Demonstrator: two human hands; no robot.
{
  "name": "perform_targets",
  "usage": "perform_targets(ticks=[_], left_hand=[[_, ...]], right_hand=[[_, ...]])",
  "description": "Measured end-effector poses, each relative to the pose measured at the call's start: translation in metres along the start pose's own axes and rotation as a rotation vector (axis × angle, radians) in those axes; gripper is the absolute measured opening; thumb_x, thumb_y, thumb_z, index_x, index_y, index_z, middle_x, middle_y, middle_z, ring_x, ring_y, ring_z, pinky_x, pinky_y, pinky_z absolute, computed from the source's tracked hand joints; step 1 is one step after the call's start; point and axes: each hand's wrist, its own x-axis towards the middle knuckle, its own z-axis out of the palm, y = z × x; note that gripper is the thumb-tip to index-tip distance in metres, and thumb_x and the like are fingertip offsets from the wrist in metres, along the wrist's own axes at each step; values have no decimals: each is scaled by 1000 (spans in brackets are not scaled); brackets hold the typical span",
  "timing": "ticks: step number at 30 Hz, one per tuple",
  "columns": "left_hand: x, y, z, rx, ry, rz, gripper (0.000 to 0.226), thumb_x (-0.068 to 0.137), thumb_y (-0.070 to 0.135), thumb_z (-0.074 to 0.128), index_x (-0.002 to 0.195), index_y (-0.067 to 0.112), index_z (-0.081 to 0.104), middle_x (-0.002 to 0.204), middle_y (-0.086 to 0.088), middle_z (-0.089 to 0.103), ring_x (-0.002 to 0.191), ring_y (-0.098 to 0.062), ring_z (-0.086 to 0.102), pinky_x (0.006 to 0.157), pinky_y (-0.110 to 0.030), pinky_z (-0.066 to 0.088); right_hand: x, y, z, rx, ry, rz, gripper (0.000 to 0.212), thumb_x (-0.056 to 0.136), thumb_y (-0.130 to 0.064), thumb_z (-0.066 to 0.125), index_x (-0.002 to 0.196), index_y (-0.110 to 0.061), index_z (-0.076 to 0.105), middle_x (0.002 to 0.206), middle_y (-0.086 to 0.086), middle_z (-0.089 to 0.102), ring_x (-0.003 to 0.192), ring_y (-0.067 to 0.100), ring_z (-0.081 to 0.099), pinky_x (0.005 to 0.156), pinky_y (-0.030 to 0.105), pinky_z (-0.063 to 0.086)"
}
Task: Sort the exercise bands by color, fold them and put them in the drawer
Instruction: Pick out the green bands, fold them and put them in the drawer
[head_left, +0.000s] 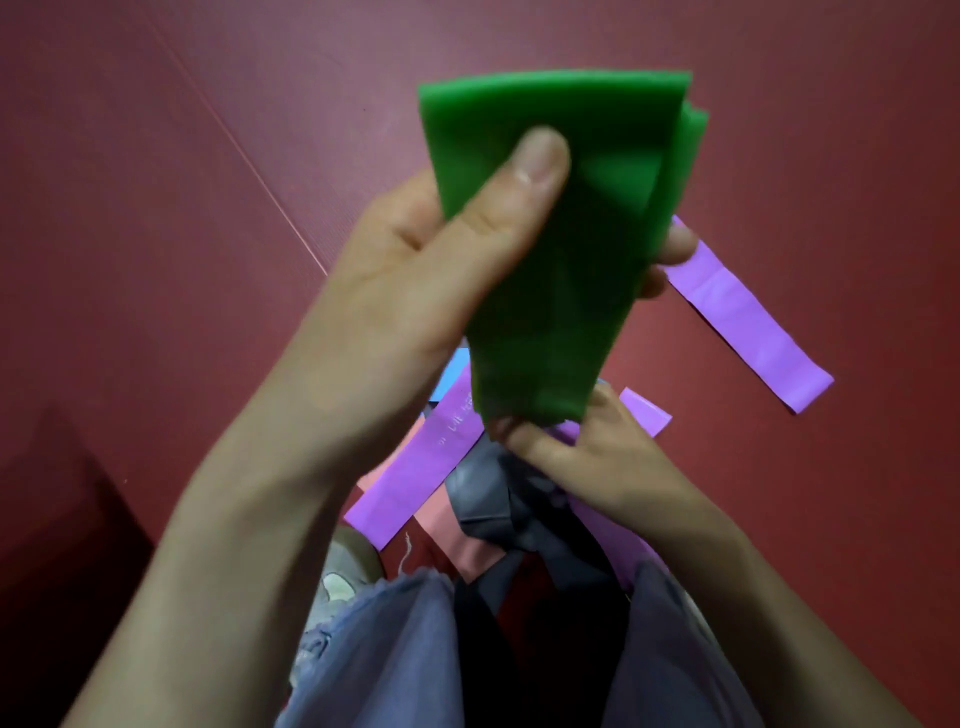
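— Maroon floor mat (156, 208) all round, then. What is nearest the camera?
— The green exercise band (545, 338), doubled into several layers and held upright in mid-air. The left hand (415, 270) clamps its upper half, thumb pressed on the front and fingertips wrapped round the far edge. The right hand (597, 457) pinches the bottom end. I judge that this grip holds the layers aligned for one more fold.
— And below?
— Denim trouser legs (395, 649) and a shoe (343, 571). Beyond them is an unsorted heap on the mat: grey bands (493, 493), a pink band (452, 545), the corner of a blue band (452, 371) and purple bands (415, 483). Farthest off, a lone purple band (748, 317) lies flat, perhaps set apart by colour.
— The drawer?
— Out of view. The hands hide much of the heap, so I cannot count it, and the dark shape (52, 493) at lower left is unreadable.
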Motion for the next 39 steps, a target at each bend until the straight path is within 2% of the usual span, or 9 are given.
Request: perform_targets(ticks=[4,8,10,14,18,26,33,37,39], left_hand=[[2,-6,-9,47,43,-22,39,92,29,39,76,17,72,75,2,74,72,-14,71,61,-26,55],[1,-27,-18,60,76,-169,38,86,31,39,75,21,74,75,3,75,73,-12,71,62,-24,56],[0,-41,-21,91,97,-220,32,88,33,44,78,20,72,76,4,75,74,-11,70,64,-23,56],[-5,-66,-28,59,187,-305,28,78,35,43,85,19,65,74,5,74,71,-8,69,67,-23,57],[-7,-78,-34,60,218,-361,28,93,25,36,89,18,63,74,5,74,71,-10,70,71,-23,57],[-5,-81,-34,35,211,-365,25,92,27,37,95,19,62,77,3,75,74,-12,70,73,-24,58],[-7,-84,-33,20,197,-351,27,93,26,37,90,21,63,78,4,74,77,-12,70,75,-25,58],[-8,-88,-35,37,204,-347,29,93,28,36,90,23,64,82,4,75,81,-12,70,75,-22,56],[-8,-88,-35,31,199,-338,31,89,33,39,83,26,69,83,5,74,81,-12,70,74,-22,56]], right_hand=[[-2,16,8,17,-177,210,23,81,-31,59,92,-13,66,97,9,71,93,19,65,88,39,51],[-3,36,19,260,-231,380,14,86,-11,58,85,-24,62,93,-5,68,78,-3,64,82,23,53],[-6,43,19,110,-234,303,28,80,-6,63,101,-23,57,105,-3,64,84,-6,62,86,21,51],[5,49,-4,-386,-65,27,72,70,11,47,136,-15,36,126,9,52,114,18,46,98,32,35],[45,51,-31,-582,349,-3,53,73,8,47,125,-6,48,114,19,54,104,34,48,88,36,34],[106,88,-39,-707,224,299,40,83,-6,54,122,-8,48,122,18,49,116,36,42,90,41,37],[79,84,-43,-502,416,50,17,80,-5,55,94,-5,64,94,16,56,96,33,48,73,24,28],[60,80,-48,-198,554,21,19,75,-2,58,89,-11,66,93,-11,42,104,26,49,89,34,43],[51,72,-48,-143,625,-7,16,74,-7,58,88,-11,66,104,-5,43,111,21,47,97,20,38]])
